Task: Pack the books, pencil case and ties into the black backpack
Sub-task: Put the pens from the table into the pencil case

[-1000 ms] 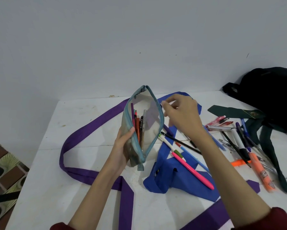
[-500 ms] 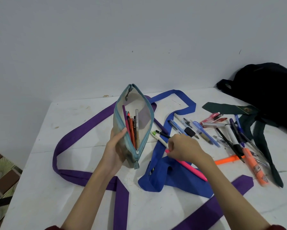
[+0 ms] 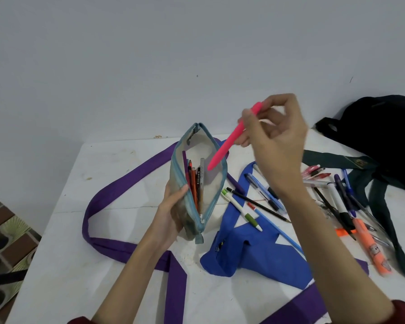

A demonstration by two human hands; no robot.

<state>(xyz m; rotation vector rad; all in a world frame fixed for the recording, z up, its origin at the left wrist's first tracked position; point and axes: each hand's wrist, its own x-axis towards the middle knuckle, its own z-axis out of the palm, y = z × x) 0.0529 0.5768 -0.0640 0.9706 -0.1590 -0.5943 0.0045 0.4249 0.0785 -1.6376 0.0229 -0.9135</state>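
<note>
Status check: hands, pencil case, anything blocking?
Left hand grips open pencil case. Right hand pinches pink pen, tip over the opening. Nothing blocking; more pens loose on table.

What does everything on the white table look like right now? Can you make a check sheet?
Surface: white table, stained, with crumbs.
Job's things: grey fabric pencil case with blue zip, unzipped and held upright, a few pens inside; long purple tie, blue tie and dark green tie lie loose; black backpack at far right edge; books not seen.
Clutter: loose pens and an orange highlighter scattered right of the case.
Hands: left hand grips the case's side; right hand pinches a pink pen, tip angled toward the opening.
Cables: nothing seen.
Surroundings: plain grey wall; patterned floor tiles at left.
</note>
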